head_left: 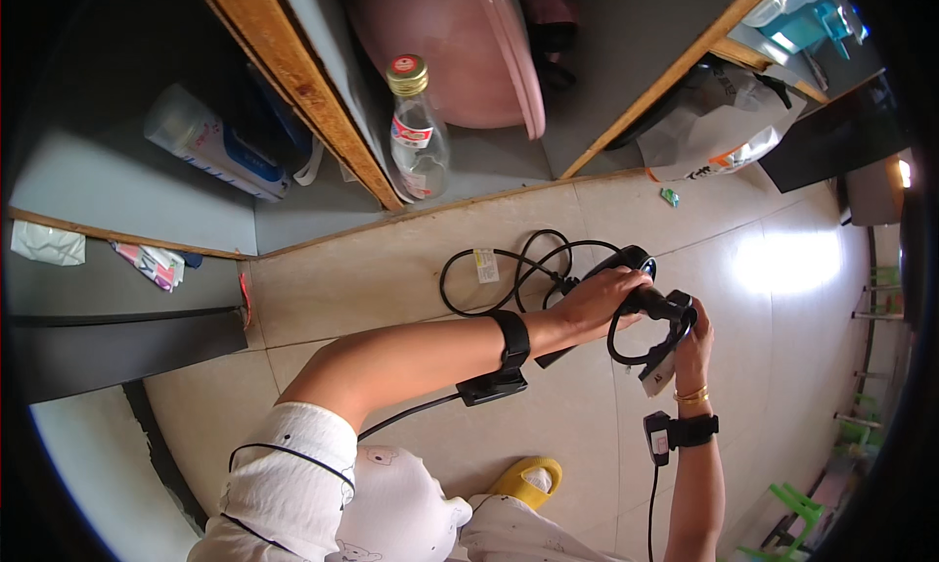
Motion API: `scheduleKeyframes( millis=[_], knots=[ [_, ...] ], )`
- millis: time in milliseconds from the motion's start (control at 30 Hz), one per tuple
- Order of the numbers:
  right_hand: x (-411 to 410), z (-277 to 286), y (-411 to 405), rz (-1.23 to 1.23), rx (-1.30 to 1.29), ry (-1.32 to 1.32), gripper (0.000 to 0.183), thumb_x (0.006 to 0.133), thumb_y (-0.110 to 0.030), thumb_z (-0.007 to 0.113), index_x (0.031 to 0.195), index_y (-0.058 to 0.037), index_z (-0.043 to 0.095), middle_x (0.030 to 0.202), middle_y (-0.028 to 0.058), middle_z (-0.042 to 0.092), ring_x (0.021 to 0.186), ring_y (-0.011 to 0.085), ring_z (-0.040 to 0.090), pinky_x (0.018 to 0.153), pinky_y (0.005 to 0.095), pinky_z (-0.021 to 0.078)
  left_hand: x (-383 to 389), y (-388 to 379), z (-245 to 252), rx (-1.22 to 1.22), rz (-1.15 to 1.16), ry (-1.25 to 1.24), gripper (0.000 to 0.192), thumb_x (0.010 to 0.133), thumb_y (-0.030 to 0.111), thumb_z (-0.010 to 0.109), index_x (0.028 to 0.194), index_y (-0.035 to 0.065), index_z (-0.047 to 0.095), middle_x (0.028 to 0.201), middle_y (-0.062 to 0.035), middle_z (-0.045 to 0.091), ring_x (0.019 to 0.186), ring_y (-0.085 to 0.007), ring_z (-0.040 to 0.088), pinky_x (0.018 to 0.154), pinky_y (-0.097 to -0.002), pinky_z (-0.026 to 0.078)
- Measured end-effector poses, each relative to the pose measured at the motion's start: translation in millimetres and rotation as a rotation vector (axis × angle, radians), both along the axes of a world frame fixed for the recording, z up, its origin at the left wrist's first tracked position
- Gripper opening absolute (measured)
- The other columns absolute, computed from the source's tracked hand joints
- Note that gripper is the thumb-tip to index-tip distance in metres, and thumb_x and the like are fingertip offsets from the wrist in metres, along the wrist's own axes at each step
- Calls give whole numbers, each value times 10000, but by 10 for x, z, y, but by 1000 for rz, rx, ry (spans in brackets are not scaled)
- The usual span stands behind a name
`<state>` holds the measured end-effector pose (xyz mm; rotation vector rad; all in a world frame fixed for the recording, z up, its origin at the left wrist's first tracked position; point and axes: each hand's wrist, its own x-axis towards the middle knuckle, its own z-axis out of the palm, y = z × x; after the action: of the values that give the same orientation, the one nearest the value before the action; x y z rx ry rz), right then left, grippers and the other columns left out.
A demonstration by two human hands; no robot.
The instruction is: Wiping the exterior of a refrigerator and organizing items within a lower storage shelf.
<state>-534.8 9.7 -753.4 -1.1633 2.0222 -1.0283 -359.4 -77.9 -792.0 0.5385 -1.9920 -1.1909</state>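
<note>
My left hand (pixel 598 303) grips a black corded handheld appliance (pixel 660 307), which looks like a hair dryer or similar tool, though its kind is hard to tell. At its other end, my right hand (pixel 695 334) closes around a black part, with a pale tag (pixel 658 378) hanging beside it. Black cord (pixel 445 279) lies coiled on the tiled floor left of my hands, a printed label (pixel 486 265) wrapped on it. Beneath my left hand is another dark, elongated object, partly hidden by the hand and forearm.
Open grey cubbies hold a pink plastic basin (pixel 462 48), a glass bottle (pixel 419 144), a white and blue canister (pixel 220 151) and a plastic bag (pixel 719 122). A small green wrapper (pixel 669 196) lies on the floor. One yellow slipper (pixel 532 481) is below; green stools (pixel 796 507) stand right.
</note>
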Motion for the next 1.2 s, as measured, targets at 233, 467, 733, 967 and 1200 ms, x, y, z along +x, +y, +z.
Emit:
scheduleKeyframes(
  millis=[233,467,733,967,1200],
  knots=[
    [-147,-145,37,35,-37,1,349,712,-29,381,1011,12,554,700,32,507,589,109,433,518,240,366,-99,276,-166,-140,-68,-192,448,683,97,685,1078,63,476,923,-126,532,839,-287,555,758,-340,467],
    [-334,-176,190,-60,7,-8,360,714,-33,382,1027,16,555,681,11,494,566,87,399,498,241,350,-202,427,-185,-273,-58,-316,440,685,111,662,1098,75,514,968,-111,530,896,-267,548,772,-355,470],
    [-496,-111,227,-93,-27,20,367,716,-38,374,1031,18,554,730,15,499,601,91,382,522,236,342,-326,629,-275,-514,-242,-417,180,791,141,479,954,122,554,873,-71,564,940,-228,540,822,-378,406],
    [-467,-3,179,-47,29,169,383,714,-15,370,1049,11,554,744,21,510,608,88,397,527,239,353,-294,1004,-527,-827,-492,-544,160,816,211,478,918,149,585,948,-79,596,1070,-267,498,966,-500,308],
    [-368,197,116,-22,38,161,377,723,-30,383,1061,-6,548,749,40,518,610,105,410,539,243,372,-163,1090,-977,-932,-392,-308,286,807,192,472,1080,141,541,1039,-84,567,1113,-264,457,1019,-462,261]
  ],
)
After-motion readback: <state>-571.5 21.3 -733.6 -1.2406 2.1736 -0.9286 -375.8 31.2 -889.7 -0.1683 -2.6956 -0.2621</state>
